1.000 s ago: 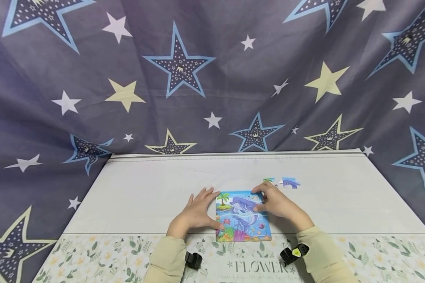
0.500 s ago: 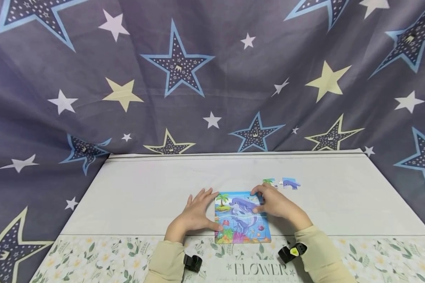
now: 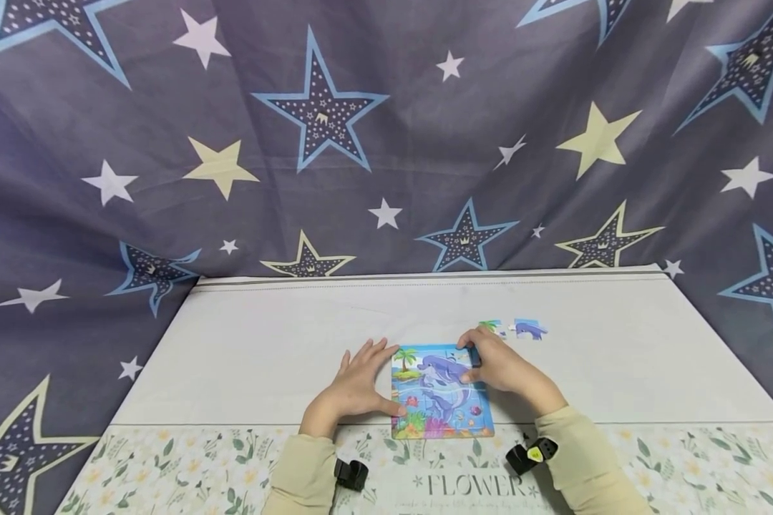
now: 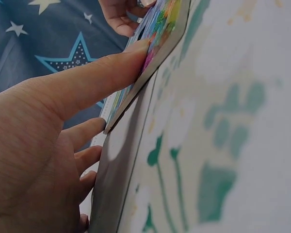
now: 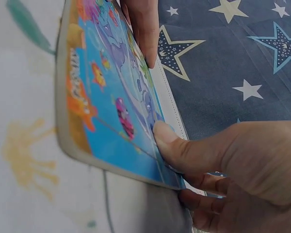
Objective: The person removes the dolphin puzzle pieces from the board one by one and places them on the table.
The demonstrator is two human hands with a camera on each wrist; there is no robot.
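Observation:
A jigsaw puzzle [image 3: 441,400] with a dolphin picture lies flat on the table. The left hand [image 3: 354,392] spreads along its left side: the thumb presses on the surface, the index fingertip is at the upper left corner, and the other fingers extend past the edge. At the upper right, the right hand [image 3: 505,363] grips the puzzle, thumb on the picture and fingers bent at the edge. A dark patch shows between that thumb and index finger. In the right wrist view the right thumb [image 5: 177,145] lies over the edge; what is beneath it is hidden.
Behind the right hand lie a loose palm-tree piece [image 3: 492,327], partly covered, and a loose dolphin piece [image 3: 528,330]. The white table cover [image 3: 264,336] has a floral strip [image 3: 187,465] at the front. A star-patterned curtain [image 3: 386,143] hangs behind.
The dark patch at the puzzle's upper right corner has appeared between the right thumb and index finger. Both hands stay in nearly the same places; the head view shifts slightly.

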